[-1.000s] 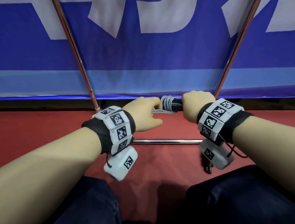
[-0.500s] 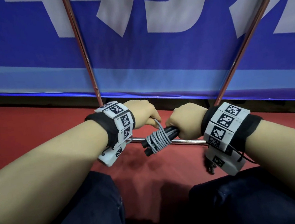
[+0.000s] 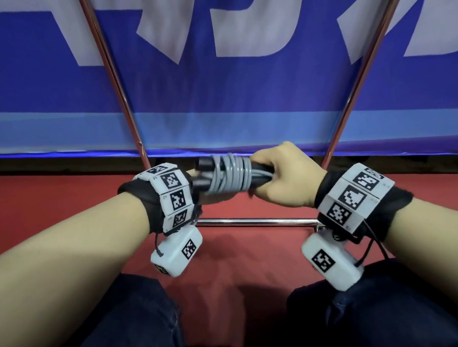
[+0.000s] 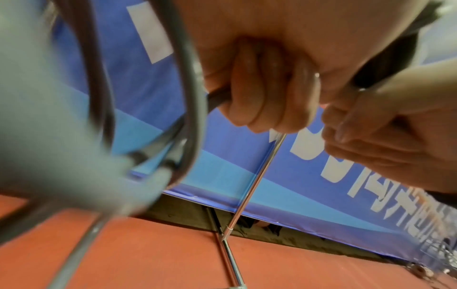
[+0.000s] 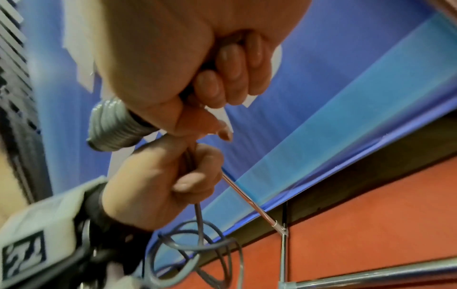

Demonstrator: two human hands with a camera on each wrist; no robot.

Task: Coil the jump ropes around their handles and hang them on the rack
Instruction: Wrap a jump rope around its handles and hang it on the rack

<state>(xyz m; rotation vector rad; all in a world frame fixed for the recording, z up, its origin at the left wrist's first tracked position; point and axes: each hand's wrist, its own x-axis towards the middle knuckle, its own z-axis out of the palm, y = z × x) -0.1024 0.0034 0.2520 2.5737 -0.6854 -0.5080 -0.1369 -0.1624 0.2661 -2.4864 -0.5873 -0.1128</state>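
Rack (image 3: 256, 222): chrome rails, standing on red floor before a blue banner (image 3: 240, 86).

Right hand (image 3: 285, 178): fist wrapping the black handles (image 3: 262, 173), holding them level above the rack's low rail.

Left hand (image 5: 158, 187): mostly hidden from above behind its wristband; fingers curling round the loose grey cord (seen from the right wrist).

Jump rope (image 3: 228, 177): grey cord sitting in tight coils round both handles, between the hands; spare loops dangling below.

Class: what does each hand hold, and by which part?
Right hand: the black handles, beside the coil. Left hand: the loose grey rope below the coil.
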